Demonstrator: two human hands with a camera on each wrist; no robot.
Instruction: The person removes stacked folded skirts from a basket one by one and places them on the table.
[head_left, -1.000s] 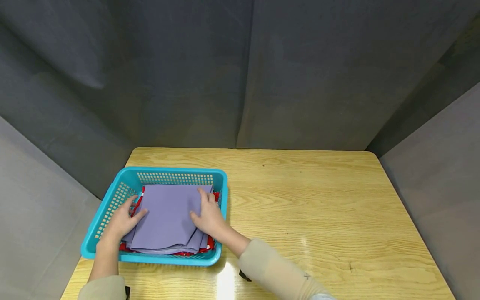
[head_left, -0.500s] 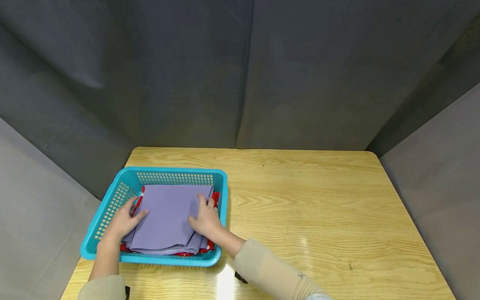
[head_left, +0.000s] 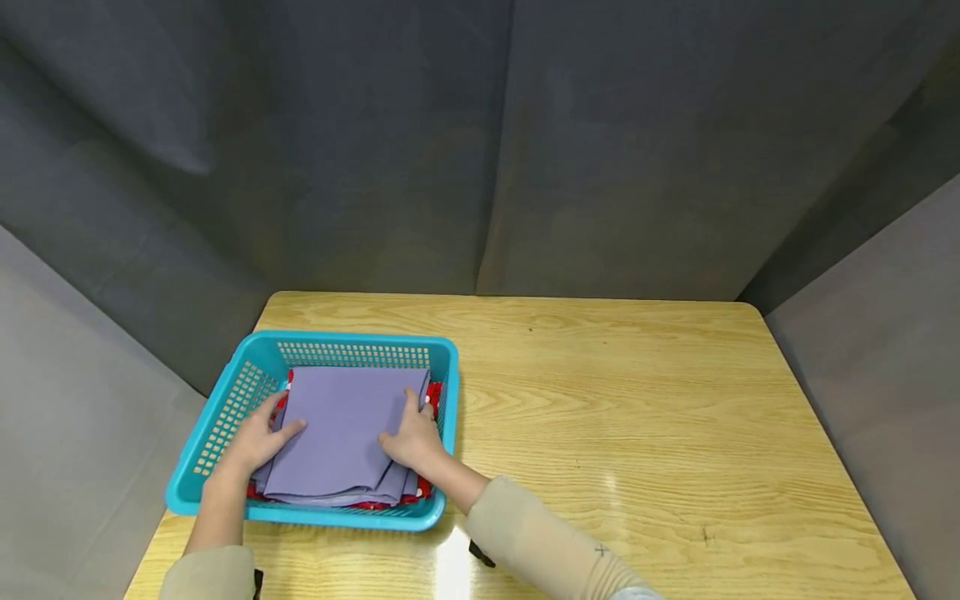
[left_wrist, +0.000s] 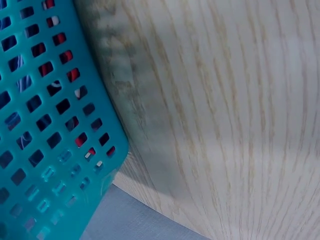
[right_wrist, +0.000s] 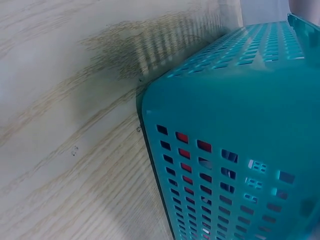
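Hands, two, bare. Left hand (head_left: pixel 255 440): at the left edge of the purple cloth (head_left: pixel 337 433), fingers spread and relaxed, thumb resting over the edge. Right hand (head_left: pixel 414 439): at the cloth's right edge, forefinger extended, thumb apart and over the top face; loosely spread, no grip visible. Undersides of the fingers hidden.

Cloth: folded in layers, lying flat in the basket (head_left: pixel 337 517), lower left of the frame; layers fanned slightly at the near right corner.

Red cloth (head_left: pixel 434 398): white-spotted, beneath the purple, showing at the left, right and near edges.

Basket: blue, with pierced walls, upright. Both wrist views show its outside, with red visible through the holes.

Change: over the last second, the right hand has drawn slightly toward the bottom of the frame; left hand and cloth keep their places in the basket. Judged a light touch or tidying in place, with nothing lifted.

Table (head_left: pixel 637 417): wood-grained, under the basket, extending right. Sleeves (head_left: pixel 555 542): beige, bottom edge. Curtain (head_left: pixel 375 167): dark, across the top.
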